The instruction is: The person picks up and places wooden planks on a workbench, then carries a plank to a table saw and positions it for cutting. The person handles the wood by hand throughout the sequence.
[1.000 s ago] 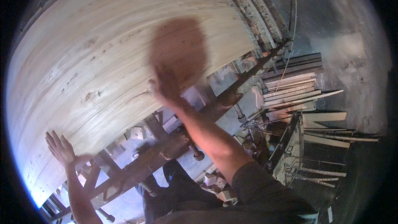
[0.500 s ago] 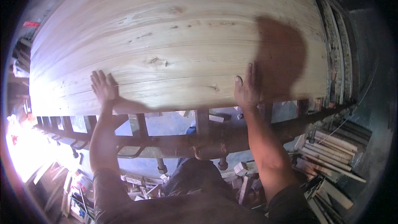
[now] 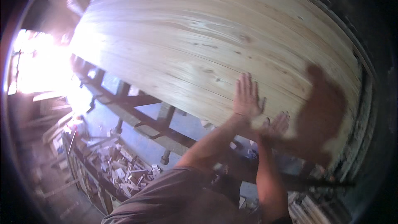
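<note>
The left hand [image 3: 247, 101] rests flat on the pale wooden panel [image 3: 182, 54], fingers slightly spread; the right hand [image 3: 275, 127], just beside it, has fingers extended; dark knots [image 3: 208, 71] mark the wood.

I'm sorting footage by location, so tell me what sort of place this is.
Most likely a woodworking shop: a large wooden panel lies on a dark frame, a heap of small wood offcuts sits at lower left, and wood strips show at lower right.
</note>
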Available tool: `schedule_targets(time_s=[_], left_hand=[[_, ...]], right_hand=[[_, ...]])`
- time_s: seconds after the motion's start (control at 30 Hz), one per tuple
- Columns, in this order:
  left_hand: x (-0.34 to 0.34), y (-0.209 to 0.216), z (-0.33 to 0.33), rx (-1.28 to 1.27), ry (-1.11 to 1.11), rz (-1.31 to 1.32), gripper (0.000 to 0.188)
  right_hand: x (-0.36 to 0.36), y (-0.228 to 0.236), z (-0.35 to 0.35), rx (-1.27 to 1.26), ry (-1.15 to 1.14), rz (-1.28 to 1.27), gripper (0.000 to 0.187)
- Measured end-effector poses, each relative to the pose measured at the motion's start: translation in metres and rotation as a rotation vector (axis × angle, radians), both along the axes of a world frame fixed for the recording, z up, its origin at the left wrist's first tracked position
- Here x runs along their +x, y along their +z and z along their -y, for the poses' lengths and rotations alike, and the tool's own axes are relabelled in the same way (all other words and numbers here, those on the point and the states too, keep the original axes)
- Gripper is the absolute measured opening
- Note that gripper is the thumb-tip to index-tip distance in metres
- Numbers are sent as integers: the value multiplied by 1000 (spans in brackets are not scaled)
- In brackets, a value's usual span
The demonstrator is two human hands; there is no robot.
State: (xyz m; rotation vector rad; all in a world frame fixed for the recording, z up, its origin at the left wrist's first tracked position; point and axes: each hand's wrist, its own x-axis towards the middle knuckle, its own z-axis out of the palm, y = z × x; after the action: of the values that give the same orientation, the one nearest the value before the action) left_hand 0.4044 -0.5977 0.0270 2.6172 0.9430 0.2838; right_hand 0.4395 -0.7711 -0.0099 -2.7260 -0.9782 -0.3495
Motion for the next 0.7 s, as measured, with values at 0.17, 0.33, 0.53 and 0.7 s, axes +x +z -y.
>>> schedule_targets(time_s=[0.17, 0.33, 0.53, 0.7], left_hand=[[12, 5, 7, -38, 83, 102, 71], [19, 13, 9, 12, 141, 85, 69], [25, 18, 14, 13, 140, 74, 65], [30, 22, 16, 44, 136, 72, 64]], right_hand=[[1, 6, -4, -110, -68, -74, 72], [84, 15, 63, 253, 415, -220, 66], [293, 17, 154, -91, -9, -69, 65], [327, -18, 147, -183, 64, 77, 66]])
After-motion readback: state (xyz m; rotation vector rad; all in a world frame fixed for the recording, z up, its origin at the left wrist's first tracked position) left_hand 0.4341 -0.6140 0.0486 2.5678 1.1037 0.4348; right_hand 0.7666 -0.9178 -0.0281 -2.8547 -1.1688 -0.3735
